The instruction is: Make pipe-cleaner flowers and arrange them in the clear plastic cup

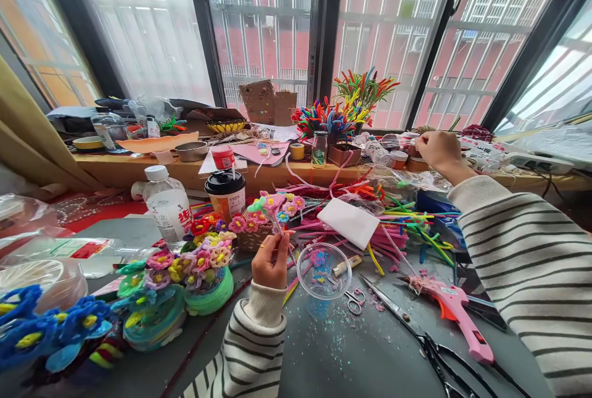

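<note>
My left hand [270, 261] is closed, pinching the thin stem of a fuzzy pipe-cleaner flower spray [274, 202] with pink, blue and green blossoms. Just right of that hand, a clear plastic cup [300, 276] stands over scattered blue and pink sequins or glitter. Over by the windowsill, my right hand [439, 150] has its fingers curled down among small jars; what they grip, if anything, is hidden. Between the hands lie a white block [348, 223] and a heap of pink pipe cleaners [388, 242].
A pink glue gun [451, 306], long black-handled scissors [401, 315] and small scissors [355, 304] lie at front right. Left are finished fuzzy flowers [160, 268], a water bottle [167, 207] and a lidded drink cup [225, 191]. Jars and pipe-cleaner bundles [328, 119] crowd the windowsill.
</note>
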The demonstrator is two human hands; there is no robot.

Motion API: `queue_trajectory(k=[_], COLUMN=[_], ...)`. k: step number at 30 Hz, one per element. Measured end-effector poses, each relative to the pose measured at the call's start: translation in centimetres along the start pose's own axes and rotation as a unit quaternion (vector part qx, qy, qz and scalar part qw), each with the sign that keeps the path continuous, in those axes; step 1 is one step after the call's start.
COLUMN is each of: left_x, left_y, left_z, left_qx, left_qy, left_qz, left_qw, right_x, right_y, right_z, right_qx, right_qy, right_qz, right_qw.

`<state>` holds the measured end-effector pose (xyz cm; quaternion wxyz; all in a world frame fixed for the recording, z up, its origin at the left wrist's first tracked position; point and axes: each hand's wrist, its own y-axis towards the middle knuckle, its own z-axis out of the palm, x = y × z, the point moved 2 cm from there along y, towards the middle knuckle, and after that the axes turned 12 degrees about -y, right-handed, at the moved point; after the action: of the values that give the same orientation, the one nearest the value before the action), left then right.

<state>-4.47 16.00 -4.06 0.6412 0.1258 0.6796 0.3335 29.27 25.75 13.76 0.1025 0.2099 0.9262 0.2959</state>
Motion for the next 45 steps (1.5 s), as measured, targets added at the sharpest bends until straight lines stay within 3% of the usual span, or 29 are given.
queue_trajectory(k=[17, 23, 28, 33, 36, 38, 40, 45], left_x=[0.2, 0.0, 0.1, -0.1, -0.4, -0.5, -0.3, 0.0], left_y=[0.0, 0.0, 0.2, 0.5, 0.5, 0.6, 0.6, 0.7], left_z=[-0.1, 0.1, -0.2, -0.3, -0.2, -0.2, -0.3, -0.5], left_qx=[-0.010, -0.022, -0.029, -0.041, -0.042, -0.045, -0.050, -0.058], left_qy=[0.009, -0.004, 0.011, 0.033, 0.028, 0.024, 0.019, 0.009], left_qz=[0.008, 0.000, 0.014, 0.019, 0.020, 0.017, 0.010, -0.005], left_qw=[1.000, 1.000, 0.999, 0.998, 0.999, 0.999, 0.999, 0.998], right_x=[1.1, -0.4, -3.6, -6.7, -7.5, -7.4, -7.1, -6.2], right_y=[0.7, -1.5, -6.2, -12.5, -17.3, -20.8, -24.1, -30.5], right_z=[0.3, -0.6, -0.4, -1.0, -2.0, -2.4, -2.2, -0.2], right_qx=[-0.095, -0.145, -0.182, -0.262, -0.271, -0.245, -0.179, -0.089], right_qy=[0.110, 0.119, 0.120, 0.233, 0.302, 0.310, 0.329, 0.318], right_qz=[0.040, 0.046, 0.065, 0.111, 0.117, 0.131, 0.125, 0.118], right_qw=[0.989, 0.981, 0.974, 0.930, 0.907, 0.909, 0.919, 0.937])
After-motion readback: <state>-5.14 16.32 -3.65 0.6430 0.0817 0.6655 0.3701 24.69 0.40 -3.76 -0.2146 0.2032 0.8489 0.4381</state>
